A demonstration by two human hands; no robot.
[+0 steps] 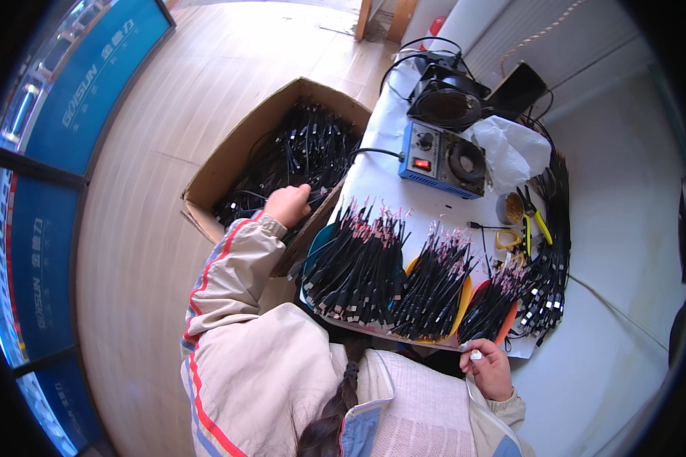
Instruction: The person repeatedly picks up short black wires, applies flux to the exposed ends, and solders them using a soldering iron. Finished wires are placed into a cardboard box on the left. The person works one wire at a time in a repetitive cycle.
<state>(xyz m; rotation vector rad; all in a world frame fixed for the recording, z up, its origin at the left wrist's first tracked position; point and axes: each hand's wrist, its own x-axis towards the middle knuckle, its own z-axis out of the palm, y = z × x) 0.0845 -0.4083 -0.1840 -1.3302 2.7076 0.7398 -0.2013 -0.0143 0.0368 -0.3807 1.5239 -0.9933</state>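
Observation:
My left hand (286, 206) is closed above the near side of an open cardboard box (240, 137), left of the table. Inside the box lies a tangled heap of black USB cables (305, 145); whatever the fist holds is hidden. My right hand (489, 371) is at the table's front edge with its fingers bent together. White wrappings cover two of its fingertips, and anything pinched there is too small to name. Just beyond it lies a small bundle of black cables (492, 301). Two larger bundles, a middle one (434, 286) and a left one (354, 266), have pinkish wire ends pointing away from me.
On the white table (370, 190) stands a blue control box (431, 175) with a red switch and a round fan. Behind it is a black fan (450, 107). Yellow-handled pliers (537, 221) and more cables (552, 266) lie right. Blue-panelled display cases (46, 259) line the left.

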